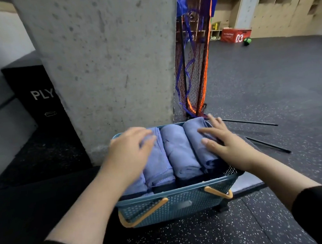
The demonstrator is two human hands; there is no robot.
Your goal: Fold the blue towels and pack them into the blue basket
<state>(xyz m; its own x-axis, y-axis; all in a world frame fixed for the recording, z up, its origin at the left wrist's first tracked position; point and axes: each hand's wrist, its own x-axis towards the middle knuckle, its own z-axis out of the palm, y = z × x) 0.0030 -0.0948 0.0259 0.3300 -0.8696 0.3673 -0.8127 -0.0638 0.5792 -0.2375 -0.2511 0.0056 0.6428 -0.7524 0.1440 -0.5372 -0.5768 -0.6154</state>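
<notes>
Dark rubber gym floor (236, 229) speckled with white runs under me, and right in front of my forearms sits the blue basket (176, 203), a perforated plastic one with two tan handles (140, 214) folded down against its near wall. Inside it the blue towels (178, 150) stand packed side by side in folded rolls — I count at least three, filling the basket from left to right, their tops rising above the rim.

My left hand (129, 151) rests on the leftmost towel, fingers extended and loosely together, lying over the top of the cloth; the frame is a little blurred there, so I cannot tell how hard it presses. My right hand (224, 141) lies flat on the rightmost towel, fingers spread and straight, thumb pointing toward the middle roll.

Just behind the basket rises a rough concrete pillar (104, 59). To its left stands a black plyo box (37, 98) with white lettering; to its right a folded orange-and-blue net (194, 67) leans upright, thin black poles (249, 123) lying on the floor near it. Far back — a red box (235, 36) marked 03, a green ball (247, 41) and pale wooden lockers (281, 9)
</notes>
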